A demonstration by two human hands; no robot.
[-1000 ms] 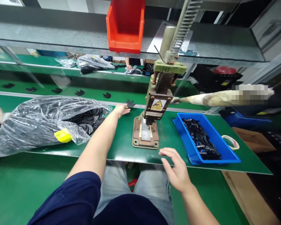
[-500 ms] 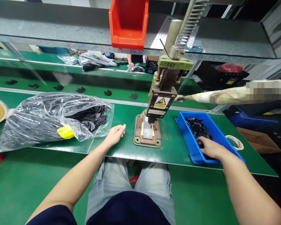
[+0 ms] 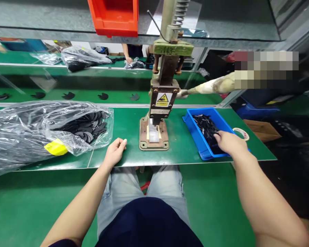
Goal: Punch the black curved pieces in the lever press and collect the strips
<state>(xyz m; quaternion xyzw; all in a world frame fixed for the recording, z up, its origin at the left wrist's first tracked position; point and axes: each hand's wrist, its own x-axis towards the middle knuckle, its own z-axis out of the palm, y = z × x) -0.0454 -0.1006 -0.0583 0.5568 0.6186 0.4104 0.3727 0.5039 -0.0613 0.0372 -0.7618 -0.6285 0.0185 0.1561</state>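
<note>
My left hand (image 3: 115, 151) rests at the front edge of the green table, its fingers curled closed and nothing showing in them. Left of it lies a clear plastic bag (image 3: 28, 137), its mouth showing flat black rounded pieces (image 3: 89, 128). My right hand (image 3: 231, 142) reaches into a blue bin (image 3: 204, 152) of small black parts (image 3: 204, 125). Its thumb and fingers are bent together over the parts; the fingertips are hidden, so what they hold cannot be made out. Between my hands stands a hand press (image 3: 164, 99), its ram down near a metal plate on the base.
A long wrapped lever (image 3: 208, 85) sticks out right from the press. A tape roll (image 3: 240, 133) lies beside the blue bin. An orange-red bin (image 3: 113, 24) sits on the shelf above. Black notched pieces (image 3: 68, 95) line the strip behind; farther back is another person's hand (image 3: 129, 59).
The view has shifted, so the press and bins sit further left and higher. My right hand has moved slightly within the blue bin. My left hand stays closed on the table edge.
</note>
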